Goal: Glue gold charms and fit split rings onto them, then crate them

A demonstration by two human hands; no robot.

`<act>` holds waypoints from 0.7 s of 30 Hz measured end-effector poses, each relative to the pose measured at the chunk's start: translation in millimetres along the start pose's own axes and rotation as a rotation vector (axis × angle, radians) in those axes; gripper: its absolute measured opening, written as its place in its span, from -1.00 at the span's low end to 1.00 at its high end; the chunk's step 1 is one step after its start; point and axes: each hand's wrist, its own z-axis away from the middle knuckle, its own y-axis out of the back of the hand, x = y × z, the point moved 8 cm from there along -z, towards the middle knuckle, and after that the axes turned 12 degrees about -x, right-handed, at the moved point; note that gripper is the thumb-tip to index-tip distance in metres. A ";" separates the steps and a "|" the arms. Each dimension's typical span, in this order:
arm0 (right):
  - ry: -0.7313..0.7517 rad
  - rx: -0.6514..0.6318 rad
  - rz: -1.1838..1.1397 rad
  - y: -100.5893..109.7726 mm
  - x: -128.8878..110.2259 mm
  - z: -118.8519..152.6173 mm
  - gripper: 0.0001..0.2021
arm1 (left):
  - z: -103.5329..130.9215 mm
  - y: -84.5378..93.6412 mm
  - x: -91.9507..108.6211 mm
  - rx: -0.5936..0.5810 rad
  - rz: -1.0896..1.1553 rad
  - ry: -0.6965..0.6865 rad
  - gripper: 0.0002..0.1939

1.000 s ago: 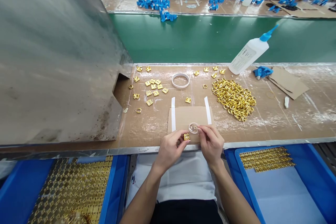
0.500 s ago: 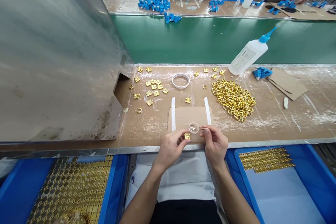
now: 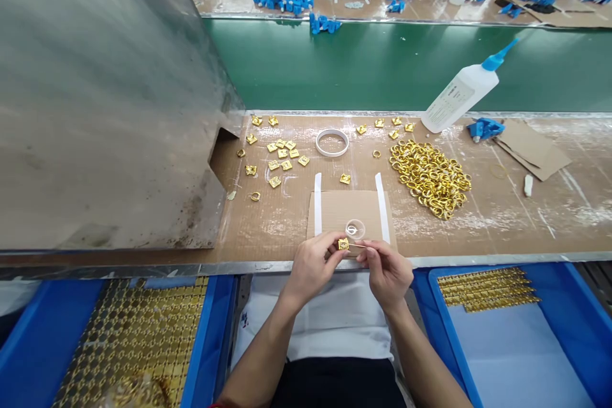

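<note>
Between the thumb and fingers of my left hand [image 3: 313,268] is a small square gold piece [image 3: 343,244]. My right hand [image 3: 389,273] pinches a thin stick [image 3: 356,245], whose tip reaches the gold piece. Just behind it, a small clear round dish [image 3: 355,229] with some whitish stuff inside rests on a cardboard pad [image 3: 335,210] held by two white tape strips. Another square gold piece [image 3: 345,178] lies behind the pad. A heap of gold rings [image 3: 430,178] is to the right, and several square gold pieces [image 3: 282,153] are scattered to the left.
A metal housing [image 3: 105,108] stands at the left. Behind the tape roll [image 3: 332,143] runs a green belt [image 3: 335,64]. A white bottle [image 3: 459,99] leans at the back right. Blue trays [image 3: 581,325] with gold pieces flank my lap. Co-workers sit across.
My right hand has brought the stick's tip from the clear dish to the gold piece. My left hand still holds the piece. The whole view has shifted slightly.
</note>
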 end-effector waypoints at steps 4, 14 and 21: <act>0.038 -0.052 0.063 -2.4 -2.2 0.3 -0.83 | 0.2 -0.8 -0.5 -0.001 -0.001 -0.005 -0.80; 0.123 -0.082 0.134 -6.2 -14.7 -6.0 -0.80 | 0.1 0.2 2.1 0.010 0.030 -0.026 -0.81; 0.134 -0.081 0.113 -5.9 -13.5 -5.0 -0.78 | 0.5 0.3 2.6 0.010 0.021 -0.030 -0.80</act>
